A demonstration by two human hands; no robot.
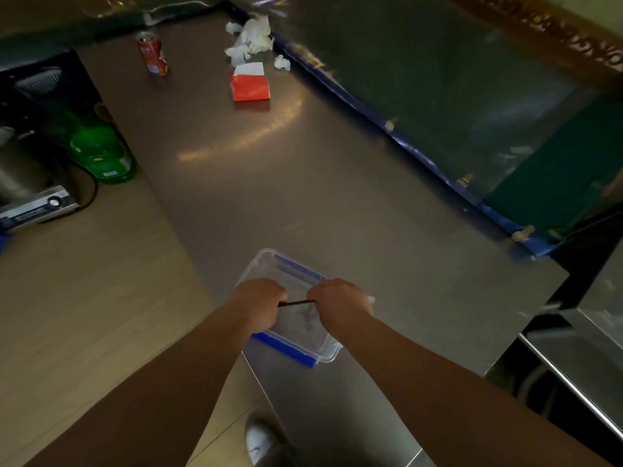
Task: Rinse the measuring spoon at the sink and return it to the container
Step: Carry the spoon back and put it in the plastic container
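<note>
Hands (259, 299) (342, 303) pinch thin dark handle (296, 302) over clear plastic container (303, 335)

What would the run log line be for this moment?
stage: at container | left hand + right hand: both gripping thin dark handle | over clear container on steel counter | spoon bowl: not visible

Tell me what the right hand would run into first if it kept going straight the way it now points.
The right hand points inward toward the left hand, along the thin dark rod both grip above the clear container. Going straight on, it would likely meet the left hand first, though depth is hard to judge.
</note>
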